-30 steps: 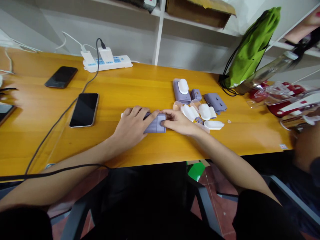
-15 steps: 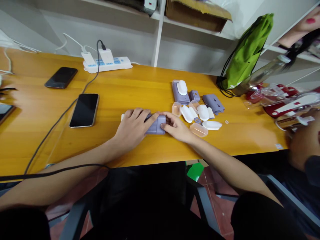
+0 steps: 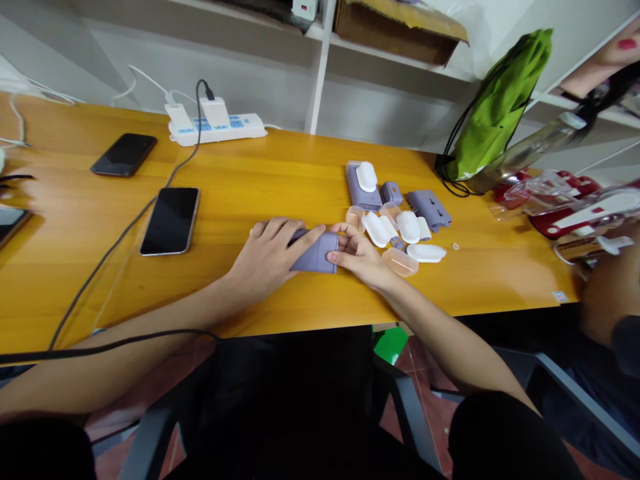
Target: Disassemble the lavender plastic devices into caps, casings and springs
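Observation:
Between my hands, at the front of the wooden table (image 3: 235, 193), is a purple plastic piece (image 3: 317, 255) with a boxy shape. My left hand (image 3: 270, 257) is wrapped over its left part and hides much of it. My right hand (image 3: 357, 257) pinches its right end, thumb on the near face. Just right of it lie similar parts: white oval pieces (image 3: 376, 230), clear peach-tinted covers (image 3: 401, 263), a small purple block (image 3: 391, 193), a slotted purple piece (image 3: 429, 209) and a longer purple piece (image 3: 361, 190) with a white cap on top.
Two phones (image 3: 170, 221) lie on the left, with a dark cable (image 3: 120, 243) running past them from a white power strip (image 3: 220, 129). A green bag (image 3: 503, 113) and a bottle (image 3: 530, 153) lean at the back right. Another person's arm (image 3: 607, 293) is at the far right.
The purple piece has tilted and turned between my hands, showing a smoother face instead of the ribbed one. My right fingers have shifted on its end. The view moved slightly.

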A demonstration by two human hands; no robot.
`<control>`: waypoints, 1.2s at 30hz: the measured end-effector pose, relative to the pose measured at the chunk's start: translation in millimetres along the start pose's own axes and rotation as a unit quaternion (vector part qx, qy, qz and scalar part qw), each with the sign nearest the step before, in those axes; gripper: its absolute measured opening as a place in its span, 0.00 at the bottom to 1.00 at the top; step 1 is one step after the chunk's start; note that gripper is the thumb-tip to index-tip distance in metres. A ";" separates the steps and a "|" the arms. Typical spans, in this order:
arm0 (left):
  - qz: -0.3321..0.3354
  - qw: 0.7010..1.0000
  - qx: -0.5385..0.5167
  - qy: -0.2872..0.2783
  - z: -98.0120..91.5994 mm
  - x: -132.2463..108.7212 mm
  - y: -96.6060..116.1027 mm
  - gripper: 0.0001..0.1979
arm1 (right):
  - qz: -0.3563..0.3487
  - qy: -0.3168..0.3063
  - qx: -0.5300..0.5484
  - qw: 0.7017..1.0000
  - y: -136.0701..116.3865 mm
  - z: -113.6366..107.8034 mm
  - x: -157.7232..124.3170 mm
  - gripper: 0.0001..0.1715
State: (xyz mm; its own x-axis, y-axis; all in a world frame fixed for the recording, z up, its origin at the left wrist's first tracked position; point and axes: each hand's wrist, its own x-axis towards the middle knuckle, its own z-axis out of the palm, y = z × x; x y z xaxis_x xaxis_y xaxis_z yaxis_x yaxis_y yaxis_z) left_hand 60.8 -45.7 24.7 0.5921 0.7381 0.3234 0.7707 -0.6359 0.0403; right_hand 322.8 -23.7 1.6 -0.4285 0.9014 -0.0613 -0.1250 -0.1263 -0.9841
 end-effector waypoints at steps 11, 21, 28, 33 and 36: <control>-0.015 0.996 -0.067 -0.060 -12.6 15.7 -3.2 0.40 | -0.013 0.006 -0.039 0.999 1.9 2.1 7.8 0.39; 0.009 0.967 -0.177 -0.185 -41.1 52.8 -18.5 0.19 | -0.111 -0.035 -0.212 0.970 -9.7 0.1 0.7 0.31; -0.004 0.981 -0.085 -0.172 -31.2 47.5 -1.6 0.23 | -0.134 -0.032 -0.258 0.956 7.0 -4.3 -0.6 0.30; -0.011 0.981 -0.061 -0.183 -33.5 43.3 4.8 0.25 | -0.158 -0.040 -0.294 0.942 12.0 -7.7 -3.0 0.30; -0.009 0.983 -0.043 -0.179 -33.2 40.4 7.1 0.27 | -0.167 -0.043 -0.308 0.935 13.8 -11.2 -2.9 0.31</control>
State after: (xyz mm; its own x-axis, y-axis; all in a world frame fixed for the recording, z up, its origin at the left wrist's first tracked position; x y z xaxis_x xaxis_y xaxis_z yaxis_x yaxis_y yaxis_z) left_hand 82.4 -27.8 69.4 0.6351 0.7718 -0.0315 0.7683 -0.6270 0.1288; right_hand 332.3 -23.5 -13.7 -0.5307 0.8084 0.2548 0.2642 0.4435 -0.8565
